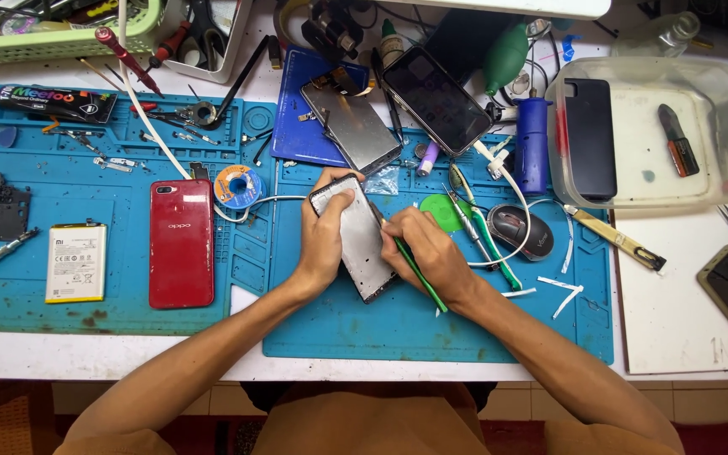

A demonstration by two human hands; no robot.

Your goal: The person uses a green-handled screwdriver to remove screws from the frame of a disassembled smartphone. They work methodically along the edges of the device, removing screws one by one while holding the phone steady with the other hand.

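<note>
- Grey metal, flat and rectangular, the bare phone frame (359, 240) lies at the middle of the blue silicone work mat (465, 329), its long axis running from upper left to lower right, a little off vertical in the head view.
- The left hand (323, 244) lies along the frame's left long edge, fingers closed round its upper corner, pinning it to the mat.
- The right hand (425, 253) comes in from the frame's right side, fingers pinched shut on a thin green plastic pry stick (419, 274).
- The stick's tip meets the frame's right long edge about halfway down; its tail points down and to the right, away from the frame.
- A red phone back (180, 243) lies well apart to the left, and a dark computer mouse (522, 232) sits near the right hand.
</note>
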